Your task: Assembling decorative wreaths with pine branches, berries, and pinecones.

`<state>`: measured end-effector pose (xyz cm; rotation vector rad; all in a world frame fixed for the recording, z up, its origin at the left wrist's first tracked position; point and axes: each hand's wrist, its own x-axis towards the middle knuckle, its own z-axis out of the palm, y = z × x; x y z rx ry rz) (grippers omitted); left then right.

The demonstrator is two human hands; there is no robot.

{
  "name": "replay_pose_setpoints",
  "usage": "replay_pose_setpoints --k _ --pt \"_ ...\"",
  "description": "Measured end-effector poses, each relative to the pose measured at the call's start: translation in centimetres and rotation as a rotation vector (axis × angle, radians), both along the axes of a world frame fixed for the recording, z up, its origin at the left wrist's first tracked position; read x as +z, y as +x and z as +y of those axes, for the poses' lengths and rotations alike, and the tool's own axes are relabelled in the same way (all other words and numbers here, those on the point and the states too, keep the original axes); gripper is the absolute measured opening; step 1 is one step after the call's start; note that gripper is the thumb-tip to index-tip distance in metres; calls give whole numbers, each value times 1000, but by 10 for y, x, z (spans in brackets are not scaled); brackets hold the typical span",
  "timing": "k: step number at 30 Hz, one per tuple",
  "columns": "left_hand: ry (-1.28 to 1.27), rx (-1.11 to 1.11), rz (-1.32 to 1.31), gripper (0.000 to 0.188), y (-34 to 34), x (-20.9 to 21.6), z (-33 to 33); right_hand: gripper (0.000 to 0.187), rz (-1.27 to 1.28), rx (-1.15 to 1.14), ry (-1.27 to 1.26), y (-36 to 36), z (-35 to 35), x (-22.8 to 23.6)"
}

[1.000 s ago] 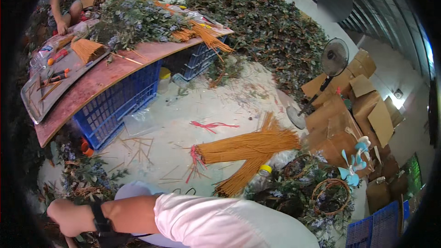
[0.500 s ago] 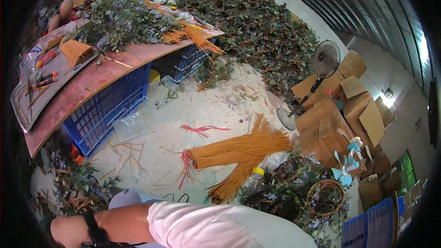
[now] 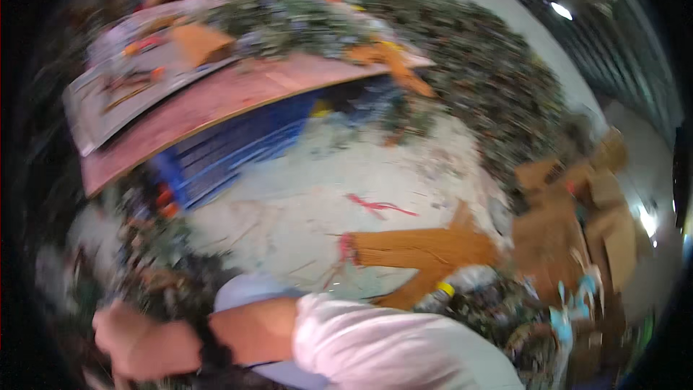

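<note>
The right hand [image 3: 144,343] was blurred, so I could not tell whether its fingers pinched anything; the left hand was out of view. Greenery [image 3: 162,278] lay near the right hand, seemingly on the floor [image 3: 289,184], left of the orange sticks [image 3: 397,249].

Landmark stick bundle [image 3: 426,247] | I have passable floor [image 3: 310,188] behind-left | foliage [image 3: 480,303] blocks front-right | cartons [image 3: 548,235] block right | leafy clutter [image 3: 160,245] crowds the right hand [image 3: 141,343], far left
</note>
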<state>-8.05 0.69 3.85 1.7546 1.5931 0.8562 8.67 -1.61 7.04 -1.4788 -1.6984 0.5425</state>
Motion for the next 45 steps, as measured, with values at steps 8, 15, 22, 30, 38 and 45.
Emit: replay_pose_setpoints --k 8,15,22,30,38,45 --pt "-21 -106 -347 57 53 35 -28 17 291 217 -182 59 -8 8" --pt "143 -182 -235 62 33 47 -35 13 169 125 -67 33 -28 20" --pt "136 -199 -339 62 28 44 -38 10 197 164 -70 32 -27 27" --pt "151 -165 -334 64 23 43 -36 9 155 256 100 26 -26 17" --pt "184 -270 -423 63 21 39 -32 7 410 187 -44 29 -29 20" --pt "168 -316 -382 64 26 34 -29 10 890 216 -433 31 -30 31"
